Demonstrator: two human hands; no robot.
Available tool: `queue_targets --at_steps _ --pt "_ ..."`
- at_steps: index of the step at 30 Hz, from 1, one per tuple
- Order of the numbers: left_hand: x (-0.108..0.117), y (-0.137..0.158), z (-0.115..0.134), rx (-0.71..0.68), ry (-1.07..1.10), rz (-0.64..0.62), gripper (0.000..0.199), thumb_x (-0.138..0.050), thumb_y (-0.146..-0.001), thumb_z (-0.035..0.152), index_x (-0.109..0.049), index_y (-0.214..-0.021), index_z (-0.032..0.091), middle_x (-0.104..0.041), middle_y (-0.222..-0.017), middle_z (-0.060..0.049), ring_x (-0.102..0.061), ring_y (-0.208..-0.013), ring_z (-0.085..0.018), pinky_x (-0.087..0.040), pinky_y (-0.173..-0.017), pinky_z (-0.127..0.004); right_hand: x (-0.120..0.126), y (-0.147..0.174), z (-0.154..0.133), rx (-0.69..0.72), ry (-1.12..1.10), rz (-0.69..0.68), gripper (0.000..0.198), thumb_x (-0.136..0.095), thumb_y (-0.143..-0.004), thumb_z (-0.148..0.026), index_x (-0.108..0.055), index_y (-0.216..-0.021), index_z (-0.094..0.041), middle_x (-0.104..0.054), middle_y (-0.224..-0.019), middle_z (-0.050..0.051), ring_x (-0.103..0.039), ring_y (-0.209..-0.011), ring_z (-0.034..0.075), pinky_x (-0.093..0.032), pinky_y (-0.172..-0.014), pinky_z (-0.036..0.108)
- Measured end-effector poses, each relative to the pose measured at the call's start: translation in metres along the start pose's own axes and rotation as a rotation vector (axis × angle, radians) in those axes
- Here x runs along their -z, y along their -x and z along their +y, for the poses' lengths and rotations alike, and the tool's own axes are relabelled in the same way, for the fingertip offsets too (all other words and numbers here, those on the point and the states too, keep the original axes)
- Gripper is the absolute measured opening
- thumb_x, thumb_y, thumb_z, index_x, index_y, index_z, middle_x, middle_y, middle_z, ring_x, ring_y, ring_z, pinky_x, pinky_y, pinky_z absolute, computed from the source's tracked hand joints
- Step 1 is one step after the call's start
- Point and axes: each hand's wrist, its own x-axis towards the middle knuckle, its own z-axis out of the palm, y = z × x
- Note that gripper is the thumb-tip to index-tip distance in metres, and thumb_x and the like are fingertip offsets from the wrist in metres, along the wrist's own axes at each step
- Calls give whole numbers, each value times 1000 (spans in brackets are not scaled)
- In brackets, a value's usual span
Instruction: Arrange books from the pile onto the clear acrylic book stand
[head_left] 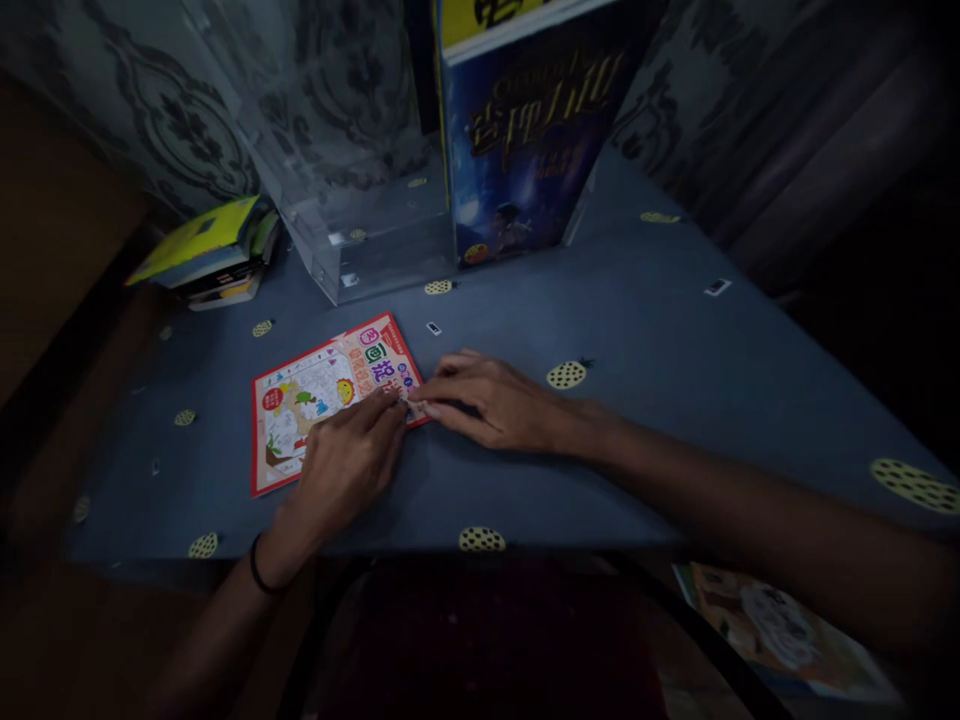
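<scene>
A red-bordered booklet [300, 375] with a colourful cartoon cover lies on the table, tilted slightly in my view. My left hand [352, 450] rests palm down over its lower right part, fingers stretched forward on the cover. A dark band circles that wrist. From the right, my right hand [499, 405] reaches to the booklet's right edge. Its thumb and index finger pinch there, close to the left fingertips. The exact spot under the fingertips is partly hidden.
A blue tablecloth [600, 470] with yellow pineapples covers the table. Behind the booklet stand a clear plastic rack [300, 220] and a large dark blue book [525, 160]. Several stacked books [217, 245] lie at the back left. Below the front edge is a picture book [780, 625].
</scene>
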Motion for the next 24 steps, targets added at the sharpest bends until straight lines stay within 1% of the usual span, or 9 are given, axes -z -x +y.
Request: queue_targets --at_steps 3,5,7,9,11,13,16,20,24 --pt "4 -2 -28 63 70 -37 30 -42 -103 28 -70 -110 20 -75 -117 -8 -73 -100 -22 -60 -84 -35 -1 1 -3 74 83 1 30 -46 -102 -28 -73 -108 -15 -67 -81 7 -59 -79 19 -49 -79 37" --pt "7 -2 -57 181 3 -39 33 -40 -103 30 -69 -113 19 -73 -119 -10 -71 -104 -24 -58 -88 -36 -1 2 -6 108 150 -22 31 -44 -102 -27 -73 -106 -14 -69 -79 7 -58 -76 19 -48 -75 35" --pt "8 0 -88 324 -124 -87 36 -38 -103 32 -65 -122 17 -68 -127 -14 -69 -106 -28 -57 -86 -39 -3 3 -11 104 262 -61 32 -43 -103 -26 -73 -104 -14 -70 -78 7 -59 -72 19 -47 -72 34" --pt "9 6 -112 387 -170 -160 38 -36 -103 33 -61 -127 16 -66 -128 -14 -69 -106 -28 -56 -83 -37 -6 5 -16 72 389 -98 32 -42 -103 -25 -72 -102 -16 -72 -77 7 -60 -68 18 -45 -69 33" --pt "10 15 -122 409 -201 -200 39 -34 -104 33 -60 -128 17 -68 -122 -13 -68 -104 -27 -55 -78 -34 -9 7 -18 40 479 -125 32 -41 -103 -24 -72 -101 -17 -73 -77 6 -62 -64 17 -44 -67 33" --pt "13 24 -119 422 -262 -221 39 -33 -104 33 -60 -128 17 -68 -115 -13 -68 -101 -27 -54 -71 -32 -11 8 -18 13 531 -149 30 -41 -103 -25 -70 -102 -19 -75 -80 6 -64 -62 17 -43 -63 32" --pt "23 38 -100 455 -339 -291 37 -33 -103 29 -60 -126 19 -70 -106 -13 -70 -92 -27 -50 -63 -31 -7 2 -12 -68 603 -187 29 -41 -104 -29 -68 -107 -21 -78 -88 7 -66 -62 18 -39 -55 31" --pt "36 50 -70 458 -227 -395 34 -36 -102 27 -58 -127 22 -74 -92 -9 -72 -74 -24 -49 -60 -30 11 -24 0 -194 672 -257 32 -39 -105 -38 -66 -113 -23 -78 -99 8 -69 -64 19 -37 -53 31" --pt "37 47 -50 426 -160 -381 26 -41 -102 30 -63 -108 20 -73 -83 -9 -71 -71 -24 -52 -61 -32 22 -58 5 -243 699 -302 36 -36 -106 -38 -68 -107 -20 -77 -85 9 -70 -71 23 -43 -64 33"
